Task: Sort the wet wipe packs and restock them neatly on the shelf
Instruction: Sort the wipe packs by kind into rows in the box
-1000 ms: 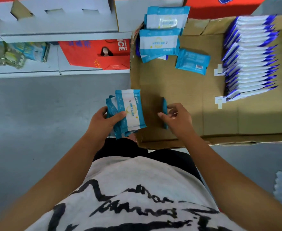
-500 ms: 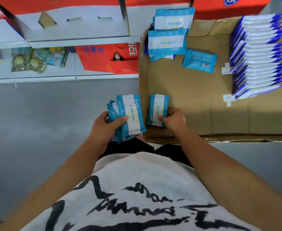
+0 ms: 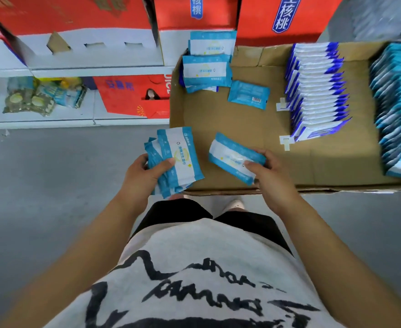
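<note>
My left hand (image 3: pixel 145 175) grips a small stack of light-blue and white wet wipe packs (image 3: pixel 177 159), held just left of the cardboard tray (image 3: pixel 242 129). My right hand (image 3: pixel 269 172) holds a single pack of the same kind (image 3: pixel 232 156), tilted, above the tray's near edge. More such packs (image 3: pixel 206 72) lie piled in the tray's far left corner, and one pack lies face down (image 3: pixel 248 95) beside them. A row of dark-blue and white packs (image 3: pixel 318 91) stands on edge in the middle, and a teal row (image 3: pixel 398 110) stands at the right.
White shelving (image 3: pixel 52 72) at the left carries red boxes (image 3: pixel 133 95) and yellow-green packets (image 3: pixel 29 100). Red cartons (image 3: pixel 280 17) stand behind the tray. Grey floor (image 3: pixel 41 185) spreads below the shelf. My feet are near the tray's front edge.
My right hand has picked a single pack out of the tray and turned it face up, then lifted it to the right. The left hand's stack has stayed put.
</note>
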Motion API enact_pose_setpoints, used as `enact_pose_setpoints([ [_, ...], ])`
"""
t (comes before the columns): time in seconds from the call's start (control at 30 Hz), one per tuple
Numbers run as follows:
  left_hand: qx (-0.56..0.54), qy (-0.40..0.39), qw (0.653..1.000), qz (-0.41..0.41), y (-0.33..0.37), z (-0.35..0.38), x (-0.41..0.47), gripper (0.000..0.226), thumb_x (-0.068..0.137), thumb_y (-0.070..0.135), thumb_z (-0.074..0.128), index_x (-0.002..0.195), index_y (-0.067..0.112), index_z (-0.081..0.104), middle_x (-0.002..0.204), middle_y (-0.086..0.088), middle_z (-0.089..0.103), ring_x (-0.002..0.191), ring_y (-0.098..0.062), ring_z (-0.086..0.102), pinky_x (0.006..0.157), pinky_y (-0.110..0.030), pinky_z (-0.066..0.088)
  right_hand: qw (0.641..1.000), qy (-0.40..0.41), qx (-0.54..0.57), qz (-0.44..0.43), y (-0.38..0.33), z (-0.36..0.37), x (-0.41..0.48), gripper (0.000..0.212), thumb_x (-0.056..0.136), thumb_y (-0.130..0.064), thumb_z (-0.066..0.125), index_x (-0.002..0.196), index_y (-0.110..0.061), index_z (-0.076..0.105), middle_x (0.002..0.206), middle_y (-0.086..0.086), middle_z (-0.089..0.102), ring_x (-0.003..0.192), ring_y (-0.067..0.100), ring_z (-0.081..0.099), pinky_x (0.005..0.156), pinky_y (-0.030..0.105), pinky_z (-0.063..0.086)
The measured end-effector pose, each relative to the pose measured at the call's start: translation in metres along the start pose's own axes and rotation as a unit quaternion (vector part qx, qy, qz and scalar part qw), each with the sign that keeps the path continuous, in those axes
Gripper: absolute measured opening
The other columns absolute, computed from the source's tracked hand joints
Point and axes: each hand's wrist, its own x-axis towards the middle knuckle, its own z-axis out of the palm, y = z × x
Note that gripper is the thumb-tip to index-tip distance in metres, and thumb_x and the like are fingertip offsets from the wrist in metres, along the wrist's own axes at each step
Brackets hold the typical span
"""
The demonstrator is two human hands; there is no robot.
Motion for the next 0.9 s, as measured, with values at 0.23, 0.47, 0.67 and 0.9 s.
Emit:
enact_pose_setpoints([
  [0.23, -0.047, -0.032, 0.998, 0.024, -0.011, 0.055, -0.039, 0.04, 0.084, 0.02, 0.083, 0.119, 0.015, 0.066, 0.114, 0.0, 0.077, 0.098, -0.017, 0.077, 0.08, -0.035, 0.062, 0.987, -0.001, 0.161, -0.026, -0.023, -0.071, -0.047, 0.038, 0.09, -0.003, 0.067, 0.125, -0.012, 0.057, 0.114, 0.006, 0.07, 0.105, 0.022, 0.07, 0.085, 0.038, 0.059],
  [0.47, 0.003, -0.151, 0.987, 0.061, 0.003, 0.103, -0.071, 0.044, 0.084, 0.018, 0.082, 0.124, 0.016, 0.066, 0.115, 0.002, 0.078, 0.104, -0.018, 0.075, 0.089, -0.037, 0.06, 0.987, 0.017, 0.157, -0.018, -0.04, -0.082, -0.067, 0.044, 0.077, -0.027, 0.081, 0.114, -0.008, 0.068, 0.103, 0.009, 0.076, 0.093, 0.024, 0.073, 0.085, 0.042, 0.058],
  [0.67, 0.062, -0.265, 0.961, 0.048, 0.021, 0.135, -0.079, 0.047, 0.084, 0.024, 0.083, 0.127, 0.025, 0.064, 0.118, 0.005, 0.076, 0.107, -0.018, 0.075, 0.094, -0.044, 0.059, 0.983, 0.093, 0.155, -0.036, -0.034, -0.071, -0.078, 0.028, 0.088, -0.031, 0.076, 0.108, -0.012, 0.071, 0.104, 0.01, 0.077, 0.098, 0.03, 0.073, 0.09, 0.052, 0.058],
  [0.9, 0.13, -0.28, 0.951, 0.03, 0.019, 0.164, -0.101, 0.038, 0.093, 0.051, 0.068, 0.118, 0.022, 0.064, 0.108, 0.003, 0.077, 0.094, -0.012, 0.076, 0.083, -0.04, 0.061, 0.99, 0.11, 0.085, -0.03, -0.019, -0.06, -0.102, 0.023, 0.099, -0.047, 0.057, 0.108, -0.028, 0.064, 0.095, -0.008, 0.077, 0.089, 0.01, 0.074, 0.078, 0.034, 0.061],
])
